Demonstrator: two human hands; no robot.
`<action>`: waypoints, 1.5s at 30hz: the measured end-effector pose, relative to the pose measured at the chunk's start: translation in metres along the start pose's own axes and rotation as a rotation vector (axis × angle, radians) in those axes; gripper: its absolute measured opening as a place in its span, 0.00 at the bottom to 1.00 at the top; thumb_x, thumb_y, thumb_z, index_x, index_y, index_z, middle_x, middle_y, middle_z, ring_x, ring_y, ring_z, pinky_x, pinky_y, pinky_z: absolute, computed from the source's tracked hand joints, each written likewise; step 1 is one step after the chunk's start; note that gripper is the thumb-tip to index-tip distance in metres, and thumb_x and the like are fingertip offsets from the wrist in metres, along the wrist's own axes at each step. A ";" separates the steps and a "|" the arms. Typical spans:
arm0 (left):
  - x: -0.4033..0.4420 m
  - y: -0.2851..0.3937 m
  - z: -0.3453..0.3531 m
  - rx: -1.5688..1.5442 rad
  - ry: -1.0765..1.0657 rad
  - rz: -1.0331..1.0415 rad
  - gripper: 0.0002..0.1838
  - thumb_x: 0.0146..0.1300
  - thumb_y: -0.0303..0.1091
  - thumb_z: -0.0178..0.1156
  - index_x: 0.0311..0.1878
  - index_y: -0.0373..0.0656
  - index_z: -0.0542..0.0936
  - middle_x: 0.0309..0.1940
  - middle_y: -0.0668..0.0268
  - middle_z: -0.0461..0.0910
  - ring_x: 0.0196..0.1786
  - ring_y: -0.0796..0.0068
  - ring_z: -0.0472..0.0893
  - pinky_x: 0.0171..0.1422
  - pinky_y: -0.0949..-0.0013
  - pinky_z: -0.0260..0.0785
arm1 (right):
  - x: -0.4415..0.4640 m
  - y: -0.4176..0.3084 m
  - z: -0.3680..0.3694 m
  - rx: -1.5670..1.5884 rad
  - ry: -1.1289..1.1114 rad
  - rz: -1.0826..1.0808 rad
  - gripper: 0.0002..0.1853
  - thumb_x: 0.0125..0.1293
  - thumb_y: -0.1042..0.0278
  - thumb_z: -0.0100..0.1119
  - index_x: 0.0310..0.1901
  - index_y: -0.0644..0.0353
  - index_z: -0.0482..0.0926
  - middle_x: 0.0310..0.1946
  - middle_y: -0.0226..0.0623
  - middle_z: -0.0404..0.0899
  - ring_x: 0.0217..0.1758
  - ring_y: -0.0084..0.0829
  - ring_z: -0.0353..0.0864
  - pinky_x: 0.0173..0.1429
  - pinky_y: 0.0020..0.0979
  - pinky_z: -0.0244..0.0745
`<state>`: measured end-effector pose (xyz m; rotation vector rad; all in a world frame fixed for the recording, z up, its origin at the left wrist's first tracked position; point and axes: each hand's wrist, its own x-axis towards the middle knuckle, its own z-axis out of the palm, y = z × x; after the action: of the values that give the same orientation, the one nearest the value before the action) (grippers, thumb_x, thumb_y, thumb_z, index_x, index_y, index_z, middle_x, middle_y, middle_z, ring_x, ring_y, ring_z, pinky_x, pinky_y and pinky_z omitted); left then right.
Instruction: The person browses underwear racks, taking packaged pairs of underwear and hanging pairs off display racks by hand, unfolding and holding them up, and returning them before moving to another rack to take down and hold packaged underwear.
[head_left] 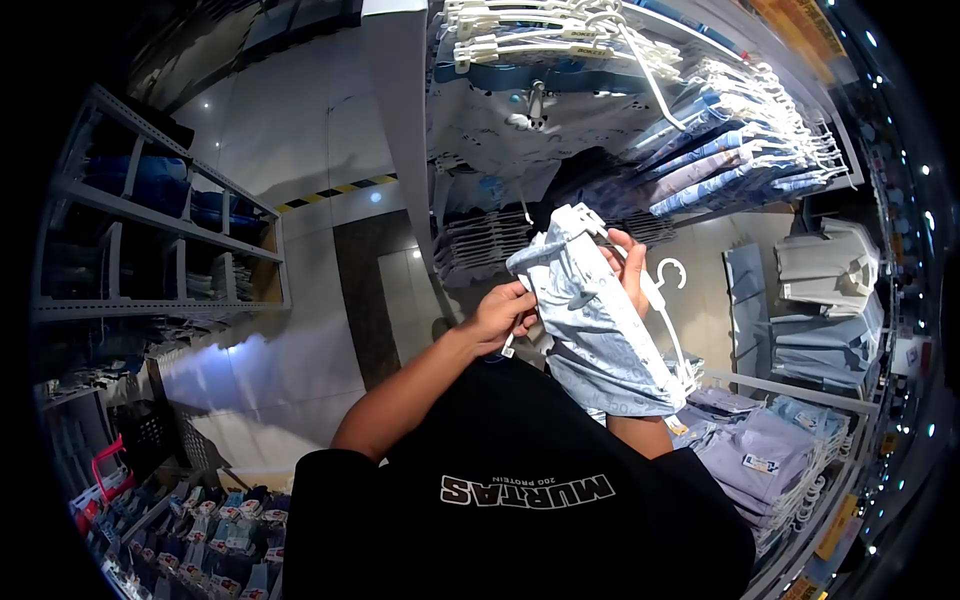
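Observation:
A pair of light blue printed shorts [600, 320] hangs tilted in front of my chest, on a white plastic hanger [655, 297] whose hook points to the right. My left hand [502, 316] is closed, pinching the left edge of the shorts between thumb and fingers. Just below those fingertips shows a small white tag-like piece [508, 350]. My right hand [629, 268] grips the upper right edge of the shorts beside the hanger; the cloth hides part of this hand and its forearm.
Ahead, a white rack [397, 120] carries several garments on white hangers [560, 48]. Folded lilac clothes [750, 450] lie at the lower right, near hanging shirts [828, 268]. Shelving [165, 195] stands left, with packaged goods [215, 535] at the lower left. Tiled floor [270, 380] lies between.

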<state>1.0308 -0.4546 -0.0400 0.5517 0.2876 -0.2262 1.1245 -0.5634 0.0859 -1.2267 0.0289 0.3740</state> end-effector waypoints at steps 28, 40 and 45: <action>-0.024 0.013 0.006 0.581 0.119 -0.038 0.14 0.64 0.41 0.71 0.37 0.37 0.82 0.24 0.76 0.75 0.25 0.90 0.68 0.27 0.79 0.58 | 0.020 0.001 -0.039 -0.031 0.132 -0.188 0.22 0.80 0.50 0.44 0.55 0.64 0.72 0.32 0.28 0.75 0.27 0.10 0.66 0.31 0.14 0.64; -0.028 0.008 0.028 0.589 0.115 0.030 0.16 0.67 0.44 0.66 0.44 0.39 0.82 0.23 0.78 0.73 0.22 0.90 0.65 0.25 0.81 0.54 | 0.023 0.011 -0.038 -0.851 0.002 -0.845 0.13 0.77 0.63 0.51 0.49 0.67 0.74 0.50 0.44 0.73 0.50 0.32 0.74 0.59 0.33 0.69; -0.025 0.011 0.056 0.505 0.005 0.035 0.19 0.68 0.45 0.66 0.50 0.39 0.79 0.26 0.78 0.72 0.24 0.90 0.67 0.26 0.81 0.56 | 0.012 0.023 -0.033 -0.808 -0.042 -0.836 0.12 0.65 0.77 0.63 0.48 0.63 0.74 0.50 0.49 0.73 0.51 0.43 0.77 0.57 0.39 0.73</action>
<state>1.0216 -0.4726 0.0187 1.0563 0.2240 -0.2646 1.1351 -0.5837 0.0514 -1.8837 -0.7125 -0.3697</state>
